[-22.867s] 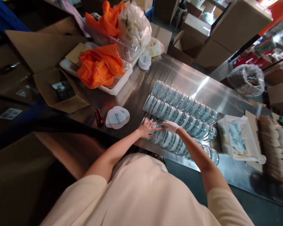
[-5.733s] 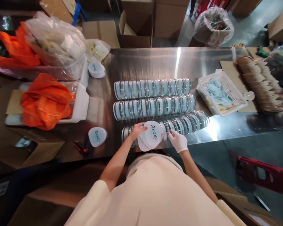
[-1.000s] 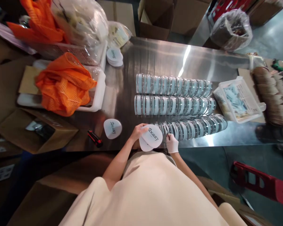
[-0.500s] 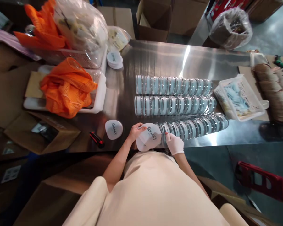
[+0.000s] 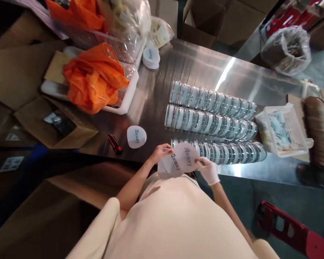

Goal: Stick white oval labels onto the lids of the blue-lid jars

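My bare left hand (image 5: pixel 160 152) is closed on a few white rounded cards (image 5: pixel 166 169) printed with "beauty", held at the table's front edge. In a white glove with fingertips showing, my right hand (image 5: pixel 209 171) pinches one such card (image 5: pixel 188 153) by its right edge. That card overlaps the ones in my left hand and looks thin. Just beyond lies the nearest row of clear round containers (image 5: pixel 226 152), partly hidden by the cards. Two more rows, a middle row (image 5: pixel 210 122) and a back row (image 5: pixel 213 99), lie behind it.
A pile of cards (image 5: pixel 136 136) and a red-black utility knife (image 5: pixel 115 144) lie on the left of the metal table (image 5: pixel 197 63). Behind is another card stack (image 5: pixel 151 57). An orange mesh bag (image 5: pixel 97 81) fills a white tray. A white basket (image 5: pixel 294 122) with small packets stands right.
My right hand has moved from beside the container row to the cards and now draws one rightward, apart from the rest. The camera view has turned and shifted.
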Demonstrator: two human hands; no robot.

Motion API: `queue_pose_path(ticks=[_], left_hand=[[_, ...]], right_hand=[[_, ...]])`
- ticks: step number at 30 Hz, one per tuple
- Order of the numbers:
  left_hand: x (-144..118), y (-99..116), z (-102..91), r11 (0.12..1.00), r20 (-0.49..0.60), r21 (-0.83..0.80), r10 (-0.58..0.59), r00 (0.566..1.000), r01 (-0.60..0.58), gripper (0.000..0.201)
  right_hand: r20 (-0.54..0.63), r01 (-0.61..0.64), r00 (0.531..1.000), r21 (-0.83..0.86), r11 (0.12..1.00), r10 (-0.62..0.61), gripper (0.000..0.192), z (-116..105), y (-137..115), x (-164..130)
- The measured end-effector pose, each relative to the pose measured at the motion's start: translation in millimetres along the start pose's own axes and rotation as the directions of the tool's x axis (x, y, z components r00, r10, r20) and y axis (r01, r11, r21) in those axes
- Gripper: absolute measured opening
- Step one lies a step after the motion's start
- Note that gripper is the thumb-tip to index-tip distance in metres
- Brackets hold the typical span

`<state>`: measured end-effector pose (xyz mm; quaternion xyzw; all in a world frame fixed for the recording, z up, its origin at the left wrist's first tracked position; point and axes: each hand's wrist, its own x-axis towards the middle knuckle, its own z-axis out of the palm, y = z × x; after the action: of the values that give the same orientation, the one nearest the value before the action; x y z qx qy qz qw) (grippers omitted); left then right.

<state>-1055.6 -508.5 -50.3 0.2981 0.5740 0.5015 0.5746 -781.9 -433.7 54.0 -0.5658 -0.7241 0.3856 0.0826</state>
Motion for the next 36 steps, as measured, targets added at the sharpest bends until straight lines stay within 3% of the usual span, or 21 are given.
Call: queue_pose_path(ticks=[3,6,9,13,16,20,23,26,29,33,36], left_hand=[[2,0,-9.7,0.998,-0.085,0.056,0.018,0.996,-0.013,0.049],[6,2,-12.9,0.998,-0.081,0.017,0.066,0.994,-0.065,0.044],[13,3,-10.3,0.998,0.047,-0.01,0.065,0.997,-0.064,0.042],[21,1,-10.6,0.999,0.145,0.041,-0.009,0.989,0.003,0.043],[23,-2,-14.3,0.998,0.16,0.054,-0.026,0.987,0.017,0.042],[25,-3,-16.7,0.999,0.172,0.05,-0.023,0.985,0.014,0.042],[26,-5,-17.0,0.997,0.159,0.067,0.012,0.987,-0.023,0.04],[26,-8,-16.8,0.996,0.159,0.077,0.033,0.987,-0.046,0.037],[26,-8,-16.2,0.999,0.16,0.036,0.031,0.987,-0.037,0.037],[27,-8,-16.4,0.999,0.163,0.035,0.031,0.986,-0.037,0.037],[28,-11,-16.9,0.998,0.153,0.04,0.031,0.988,-0.037,0.038]], right_hand=[[-0.148,0.001,0.988,-0.208,0.978,-0.032,0.032,-24,-2,-3],[-0.053,-0.017,0.999,-0.463,0.886,-0.009,0.027,-27,-16,-3],[0.021,-0.056,0.996,-0.612,0.789,0.088,0.028,-18,-44,1],[0.066,-0.067,0.985,-0.7,0.711,0.158,0.031,-12,-80,7],[0.101,-0.068,0.975,-0.711,0.7,0.197,0.031,-2,-86,18],[0.168,-0.062,0.96,-0.655,0.753,0.225,0.033,37,-59,38],[0.14,-0.078,0.974,-0.534,0.842,0.179,0.039,64,-27,40],[0.158,-0.065,0.977,-0.413,0.908,0.142,0.04,71,-3,32],[0.173,-0.051,0.976,-0.414,0.909,0.133,0.033,74,9,27],[-0.02,-0.117,0.993,-0.395,0.911,0.119,0.035,100,22,29],[-0.164,-0.106,0.983,-0.184,0.977,0.076,0.04,125,35,30]])
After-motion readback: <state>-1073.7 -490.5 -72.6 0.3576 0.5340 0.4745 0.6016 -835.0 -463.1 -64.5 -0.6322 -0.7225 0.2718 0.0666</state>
